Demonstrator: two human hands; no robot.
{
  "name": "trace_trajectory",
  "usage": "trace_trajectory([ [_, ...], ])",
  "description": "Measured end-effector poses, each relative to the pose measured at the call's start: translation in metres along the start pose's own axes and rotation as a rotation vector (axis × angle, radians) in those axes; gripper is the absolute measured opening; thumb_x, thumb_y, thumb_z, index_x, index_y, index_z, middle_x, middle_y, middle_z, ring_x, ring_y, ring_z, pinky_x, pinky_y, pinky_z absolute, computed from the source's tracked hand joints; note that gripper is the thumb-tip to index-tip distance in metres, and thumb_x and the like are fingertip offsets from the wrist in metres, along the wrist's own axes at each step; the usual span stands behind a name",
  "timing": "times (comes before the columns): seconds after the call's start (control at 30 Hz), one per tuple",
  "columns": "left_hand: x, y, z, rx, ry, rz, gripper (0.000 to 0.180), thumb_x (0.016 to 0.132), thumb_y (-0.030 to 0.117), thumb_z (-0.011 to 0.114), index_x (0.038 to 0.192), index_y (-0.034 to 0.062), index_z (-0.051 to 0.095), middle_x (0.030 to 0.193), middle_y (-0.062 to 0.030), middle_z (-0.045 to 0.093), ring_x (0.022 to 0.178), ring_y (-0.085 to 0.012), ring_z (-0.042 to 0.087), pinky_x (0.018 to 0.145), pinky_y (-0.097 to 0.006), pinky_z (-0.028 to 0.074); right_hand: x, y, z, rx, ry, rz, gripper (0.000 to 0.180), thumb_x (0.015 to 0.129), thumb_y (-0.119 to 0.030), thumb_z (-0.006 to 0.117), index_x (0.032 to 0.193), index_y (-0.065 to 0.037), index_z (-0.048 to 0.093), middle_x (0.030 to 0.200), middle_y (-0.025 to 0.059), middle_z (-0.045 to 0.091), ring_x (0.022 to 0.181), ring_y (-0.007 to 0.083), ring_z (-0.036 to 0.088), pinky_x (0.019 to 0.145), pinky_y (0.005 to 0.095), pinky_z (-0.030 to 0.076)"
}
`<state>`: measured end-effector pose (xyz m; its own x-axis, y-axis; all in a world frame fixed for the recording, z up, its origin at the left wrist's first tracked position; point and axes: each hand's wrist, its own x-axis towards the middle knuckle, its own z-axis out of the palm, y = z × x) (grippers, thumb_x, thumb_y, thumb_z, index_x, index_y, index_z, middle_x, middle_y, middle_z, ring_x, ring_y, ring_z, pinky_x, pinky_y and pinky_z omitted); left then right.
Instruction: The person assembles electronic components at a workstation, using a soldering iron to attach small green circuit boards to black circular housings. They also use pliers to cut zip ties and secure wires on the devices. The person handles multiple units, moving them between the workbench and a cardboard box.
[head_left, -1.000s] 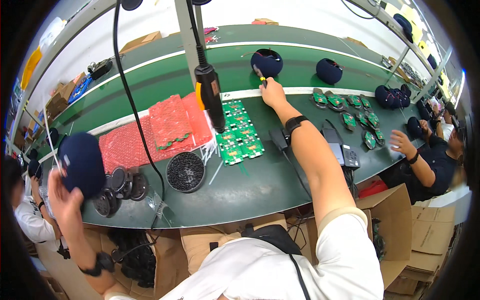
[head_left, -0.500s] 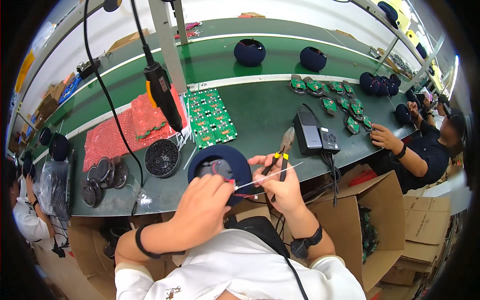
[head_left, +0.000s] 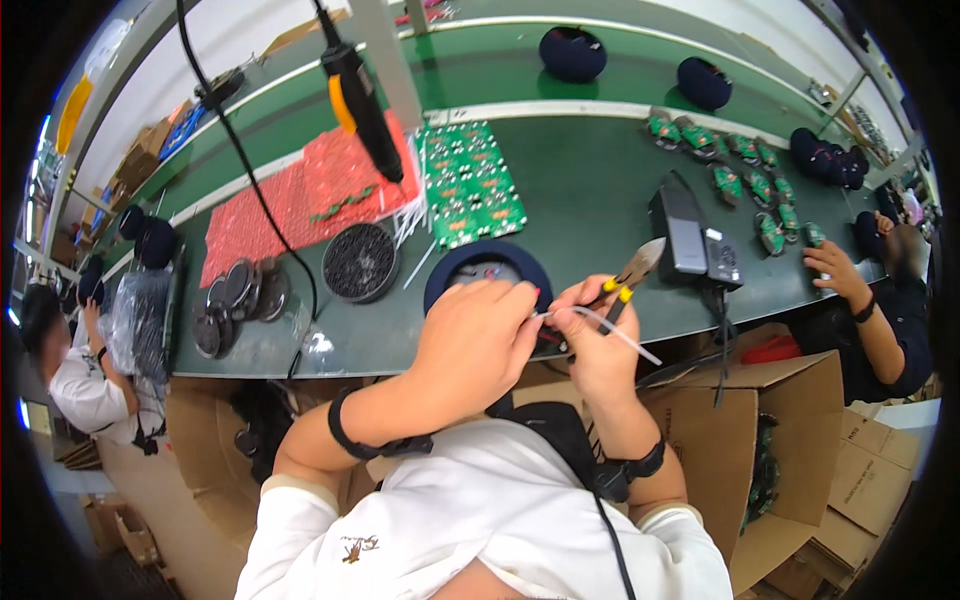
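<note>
A dark blue round housing (head_left: 437,285) sits at the bench's near edge, with wires inside its hollow. My left hand (head_left: 478,335) reaches over its front rim, thumb and fingers pinched at one end of a white cable tie (head_left: 632,345). In my right hand (head_left: 603,350) are pliers (head_left: 640,264) with yellow and black handles, jaws pointing up and away. The thumb and forefinger of that hand also pinch the cable tie, whose tail bends out to the right. Red and dark wires show near the fingertips; my left hand hides much of them.
Left of the housing stands a round tub (head_left: 360,262) of small black parts, beside clear discs (head_left: 240,290). A power screwdriver (head_left: 365,110) hangs above green circuit boards (head_left: 472,185) and red bubble wrap (head_left: 265,210). A black adapter (head_left: 685,235) lies right; a co-worker's hand (head_left: 835,270) is beyond.
My view has shifted, so the bench appears further up and right. My right fingers now pinch the cable tie, which was straight and is now bent downward. Both hands are closer together.
</note>
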<state>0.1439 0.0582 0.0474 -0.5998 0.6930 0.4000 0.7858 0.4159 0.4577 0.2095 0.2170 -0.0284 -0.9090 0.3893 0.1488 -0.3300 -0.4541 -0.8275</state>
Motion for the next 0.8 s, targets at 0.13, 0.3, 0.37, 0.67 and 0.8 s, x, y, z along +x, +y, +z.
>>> trace_trajectory([
  [0.13,-0.003,-0.003,0.003,-0.065,-0.011,-0.054,0.020,0.084,0.011,0.074,0.090,0.0042,0.056,0.078,-0.0128,0.060,0.077,-0.0372,0.063,0.071,-0.047,0.048,0.000,0.000,0.001,0.033,0.006,-0.005,0.032,0.090,0.008,0.072,0.110,-0.004,0.051,0.101,0.0114,0.066,0.093,0.0180,0.068,0.086,0.0333,0.059],
  [0.3,0.002,-0.006,-0.009,-0.069,-0.111,0.076,0.035,0.076,0.008,0.082,0.103,0.0069,0.060,0.090,-0.0101,0.062,0.085,-0.0342,0.064,0.073,-0.043,0.049,-0.006,-0.015,-0.005,0.008,0.039,0.059,0.038,0.091,0.000,0.074,0.122,-0.002,0.052,0.103,0.0098,0.063,0.090,0.0154,0.062,0.083,0.0296,0.052],
  [0.37,0.003,-0.006,-0.013,-0.107,-0.171,0.038,0.038,0.075,0.006,0.082,0.107,0.0085,0.061,0.093,-0.0096,0.062,0.088,-0.0331,0.064,0.072,-0.042,0.049,-0.020,-0.021,-0.020,-0.017,0.107,0.098,0.038,0.091,-0.002,0.073,0.123,-0.002,0.052,0.101,0.0076,0.062,0.087,0.0135,0.059,0.080,0.0278,0.049],
  [0.67,0.007,-0.005,-0.014,-0.215,-0.196,-0.060,0.041,0.076,0.003,0.081,0.111,0.0103,0.060,0.093,-0.0099,0.063,0.087,-0.0324,0.065,0.072,-0.043,0.049,-0.056,-0.037,-0.026,-1.103,-0.051,-0.035,0.031,0.082,0.004,0.073,0.112,0.003,0.064,0.085,0.0095,0.059,0.067,0.0164,0.053,0.063,0.0279,0.044],
  [0.8,0.006,-0.006,-0.014,-0.209,-0.203,-0.059,0.042,0.076,0.003,0.080,0.112,0.0110,0.060,0.095,-0.0097,0.064,0.089,-0.0326,0.066,0.073,-0.043,0.050,-0.039,-0.038,-0.017,-1.175,-0.133,-0.156,0.035,0.077,0.005,0.075,0.111,0.001,0.066,0.081,0.0099,0.058,0.063,0.0194,0.051,0.058,0.0296,0.043],
])
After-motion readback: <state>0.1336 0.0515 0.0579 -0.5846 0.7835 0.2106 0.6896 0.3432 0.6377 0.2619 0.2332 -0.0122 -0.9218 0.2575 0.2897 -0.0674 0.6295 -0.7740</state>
